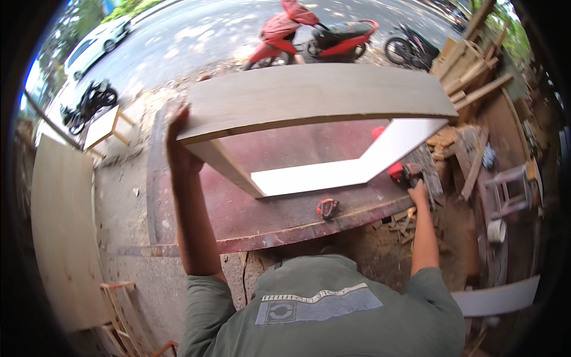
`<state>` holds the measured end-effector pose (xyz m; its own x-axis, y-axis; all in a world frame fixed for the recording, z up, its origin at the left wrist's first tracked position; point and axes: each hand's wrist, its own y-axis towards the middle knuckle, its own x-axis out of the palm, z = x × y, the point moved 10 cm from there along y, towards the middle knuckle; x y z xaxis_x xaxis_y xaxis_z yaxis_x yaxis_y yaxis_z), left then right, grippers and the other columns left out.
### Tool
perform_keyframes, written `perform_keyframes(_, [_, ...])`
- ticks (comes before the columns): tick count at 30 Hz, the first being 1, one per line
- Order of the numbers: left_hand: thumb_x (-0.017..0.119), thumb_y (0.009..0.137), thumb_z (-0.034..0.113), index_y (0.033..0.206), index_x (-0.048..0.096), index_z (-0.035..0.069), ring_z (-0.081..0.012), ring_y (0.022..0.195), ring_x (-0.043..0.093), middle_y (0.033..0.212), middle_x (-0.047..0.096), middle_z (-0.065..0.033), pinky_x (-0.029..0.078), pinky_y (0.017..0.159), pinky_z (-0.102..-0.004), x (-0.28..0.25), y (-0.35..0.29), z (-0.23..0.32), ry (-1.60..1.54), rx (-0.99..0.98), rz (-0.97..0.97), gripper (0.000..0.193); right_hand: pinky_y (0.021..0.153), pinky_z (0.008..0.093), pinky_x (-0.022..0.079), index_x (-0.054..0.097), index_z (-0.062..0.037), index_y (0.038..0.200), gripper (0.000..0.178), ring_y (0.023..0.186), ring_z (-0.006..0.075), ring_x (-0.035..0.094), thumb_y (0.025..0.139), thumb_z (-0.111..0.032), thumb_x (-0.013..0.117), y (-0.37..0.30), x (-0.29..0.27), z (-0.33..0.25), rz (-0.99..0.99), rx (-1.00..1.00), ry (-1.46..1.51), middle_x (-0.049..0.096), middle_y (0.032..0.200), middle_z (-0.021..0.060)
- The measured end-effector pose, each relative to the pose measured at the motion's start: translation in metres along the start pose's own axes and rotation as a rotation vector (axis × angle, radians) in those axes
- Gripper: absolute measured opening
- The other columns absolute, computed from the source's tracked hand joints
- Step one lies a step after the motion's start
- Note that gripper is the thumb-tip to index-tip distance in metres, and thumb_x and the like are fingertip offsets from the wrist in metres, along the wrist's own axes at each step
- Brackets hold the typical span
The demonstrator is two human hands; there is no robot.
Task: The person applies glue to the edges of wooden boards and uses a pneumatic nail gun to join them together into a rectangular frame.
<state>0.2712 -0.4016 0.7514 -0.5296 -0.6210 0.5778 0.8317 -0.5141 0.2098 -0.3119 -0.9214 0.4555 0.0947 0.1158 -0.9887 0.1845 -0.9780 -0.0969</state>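
A rectangular wooden box frame (321,90) with white inner faces stands on the dark red worktable (250,223). My left hand (180,140) grips its upper left corner, the fingers wrapped over the edge of the wood-grained top board. At the frame's right side, my right hand (419,191) is closed on a red-and-black power tool (407,173). The frame partly hides the tool, so its exact kind is unclear. A red-and-black tape measure (327,208) lies on the table close to its near edge, in front of the white lower board.
A large pale plywood sheet (62,232) leans at the left. Wood offcuts (467,68) are piled at the far right, and scraps (405,225) lie below the table's right end. A small stool (508,191) stands farther right. Beyond the table is a parked red motorbike (309,37).
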Motion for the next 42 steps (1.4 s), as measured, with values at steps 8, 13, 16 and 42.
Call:
perform_keyframes(8, [0.066, 0.093, 0.029, 0.151, 0.044, -0.005, -0.0179, 0.112, 0.066, 0.132, 0.062, -0.0163, 0.055, 0.090, -0.0309, 0.049, -0.012, 0.006, -0.054, -0.022, -0.205, 0.071, 0.102, 0.0540, 0.047, 0.061, 0.0076, 0.119, 0.047, 0.119, 0.0510, 0.060, 0.075, -0.008, 0.060, 0.079, 0.035, 0.046, 0.160, -0.029, 0.210, 0.066, 0.116, 0.0353])
perform_keyframes(13, [0.069, 0.092, 0.029, 0.148, 0.047, -0.002, -0.0146, 0.107, 0.063, 0.124, 0.063, -0.0122, 0.052, 0.088, -0.0286, 0.051, -0.018, 0.008, -0.042, -0.060, -0.184, 0.068, 0.036, 0.0364, 0.039, 0.061, -0.0069, 0.069, 0.028, 0.039, 0.0181, 0.049, 0.081, -0.020, 0.081, 0.110, -0.052, 0.086, -0.071, 0.049, 0.987, 0.053, 0.055, 0.0027])
perform_keyframes(16, [0.069, 0.093, 0.027, 0.141, 0.052, -0.001, -0.0140, 0.112, 0.061, 0.124, 0.063, -0.0107, 0.048, 0.096, -0.0293, 0.064, -0.023, 0.017, -0.025, -0.065, -0.232, 0.058, 0.037, 0.0339, 0.040, 0.062, -0.0085, 0.083, 0.021, 0.039, 0.0152, 0.047, 0.083, -0.021, 0.080, 0.059, -0.202, 0.039, -0.060, -0.100, 0.924, 0.051, 0.057, -0.0001])
perform_keyframes(42, [0.067, 0.097, 0.021, 0.151, 0.041, -0.004, -0.0194, 0.130, 0.055, 0.139, 0.058, -0.0156, 0.042, 0.111, -0.0336, 0.078, -0.024, 0.008, -0.247, -0.116, -0.489, 0.065, 0.049, 0.0260, 0.049, 0.075, -0.0027, 0.102, 0.034, 0.056, 0.0067, 0.060, 0.072, -0.009, 0.089, -0.435, -0.478, -0.543, -0.304, -0.901, 0.128, 0.067, 0.070, -0.0010])
